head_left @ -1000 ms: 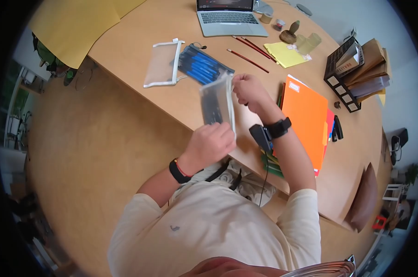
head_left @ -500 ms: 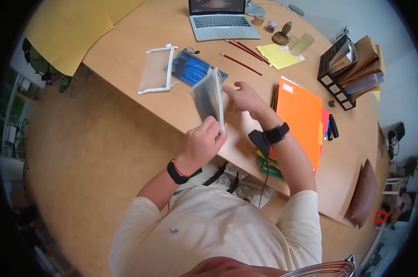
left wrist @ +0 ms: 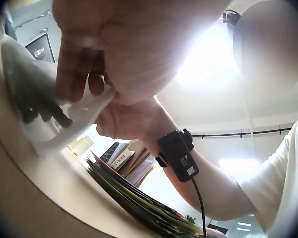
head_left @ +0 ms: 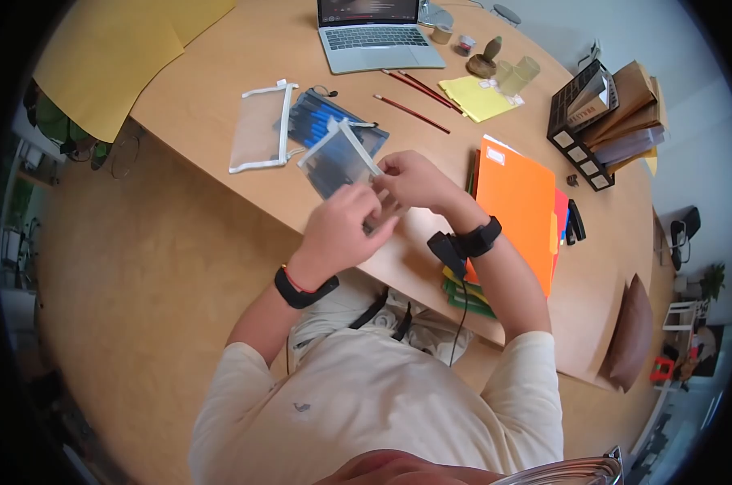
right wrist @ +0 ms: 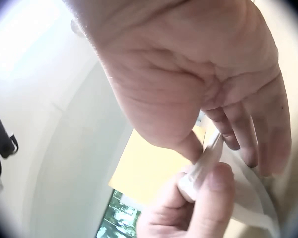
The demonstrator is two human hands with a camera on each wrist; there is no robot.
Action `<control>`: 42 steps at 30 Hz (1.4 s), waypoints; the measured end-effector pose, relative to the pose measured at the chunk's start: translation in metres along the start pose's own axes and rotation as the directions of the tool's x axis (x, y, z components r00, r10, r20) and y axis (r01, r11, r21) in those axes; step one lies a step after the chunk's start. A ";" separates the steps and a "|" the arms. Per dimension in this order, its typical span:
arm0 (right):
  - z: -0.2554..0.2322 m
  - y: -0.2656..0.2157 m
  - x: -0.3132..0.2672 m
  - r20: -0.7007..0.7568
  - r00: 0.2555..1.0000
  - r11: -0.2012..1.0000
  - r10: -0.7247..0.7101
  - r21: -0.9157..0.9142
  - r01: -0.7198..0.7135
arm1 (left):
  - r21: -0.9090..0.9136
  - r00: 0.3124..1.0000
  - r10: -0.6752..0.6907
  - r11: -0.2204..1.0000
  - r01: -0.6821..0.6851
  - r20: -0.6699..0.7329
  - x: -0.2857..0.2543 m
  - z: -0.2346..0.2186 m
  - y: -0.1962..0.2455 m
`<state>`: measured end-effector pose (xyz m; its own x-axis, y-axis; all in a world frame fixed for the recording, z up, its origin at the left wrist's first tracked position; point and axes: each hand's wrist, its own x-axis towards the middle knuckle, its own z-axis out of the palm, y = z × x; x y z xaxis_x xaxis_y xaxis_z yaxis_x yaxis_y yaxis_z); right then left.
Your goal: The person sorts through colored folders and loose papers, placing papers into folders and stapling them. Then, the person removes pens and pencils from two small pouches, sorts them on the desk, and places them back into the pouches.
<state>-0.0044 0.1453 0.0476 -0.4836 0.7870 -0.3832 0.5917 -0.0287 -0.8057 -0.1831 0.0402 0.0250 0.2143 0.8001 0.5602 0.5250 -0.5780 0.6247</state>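
Observation:
A clear pouch with a white zip edge [head_left: 338,158] is held at an angle above the table's near edge; dark items show through it in the left wrist view. The left hand [head_left: 342,230] pinches the pouch's near end between thumb and fingers. At the zip edge, the right hand [head_left: 418,182] has its thumb and fingers round the border, close beside the left hand. Behind the pouch lies a dark mesh pouch with blue items [head_left: 309,117], and to its left a flat white-edged pouch [head_left: 259,129].
A laptop [head_left: 374,44], red pencils [head_left: 412,114], yellow paper [head_left: 473,99] and a plant ornament [head_left: 483,63] lie further back. Orange folders [head_left: 516,206] are right of the hands, with a black file rack [head_left: 580,121] beyond. A brown cushion [head_left: 631,335] is at the right edge.
The pouch has tilted to the left. The right hand left its zip edge, then came back to it nearer the left hand. The view has shifted slightly.

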 end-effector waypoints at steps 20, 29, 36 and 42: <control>-0.054 -0.004 0.124 -0.525 0.836 0.768 -0.159 -0.598 -0.229 | 0.482 0.783 -0.545 0.623 0.617 -0.298 0.021 -0.040 -0.106; -0.126 0.051 0.155 -0.455 0.888 0.700 0.068 -0.613 -0.367 | 0.518 0.743 -0.633 0.571 0.637 -0.217 0.020 -0.052 -0.129; -0.130 0.067 0.172 -0.445 0.889 0.697 -0.105 -0.671 -0.254 | 0.515 0.722 -0.649 0.545 0.662 -0.241 0.014 -0.060 -0.118; -0.108 0.030 0.148 -0.233 0.972 0.659 -0.006 -0.733 -0.171 | 0.404 0.737 -0.599 0.619 0.674 -0.312 0.004 -0.070 -0.093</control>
<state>0.0111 0.3269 0.0159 -0.3239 0.9091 -0.2621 0.9451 0.2981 -0.1339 -0.2888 0.0863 0.0076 -0.4136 0.8864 0.2082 0.8018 0.2462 0.5446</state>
